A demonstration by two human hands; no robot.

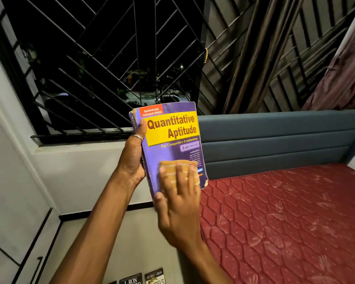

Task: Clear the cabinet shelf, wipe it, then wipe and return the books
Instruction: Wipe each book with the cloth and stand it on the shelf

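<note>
A thick purple and yellow book titled Quantitative Aptitude (170, 136) is held upright in the air in front of me, its front cover facing me. My left hand (132, 158) grips its spine edge, thumb on the cover, a ring on the thumb. My right hand (178, 193) presses a folded tan cloth (172, 171) flat against the lower part of the cover; the hand is motion-blurred. The cabinet shelf is out of view.
A red quilted mattress (285, 222) with a blue-grey headboard (275, 138) lies to the right. A barred window (111, 68) and a curtain (275, 54) are behind. Several books (143, 278) lie on the floor at the bottom edge.
</note>
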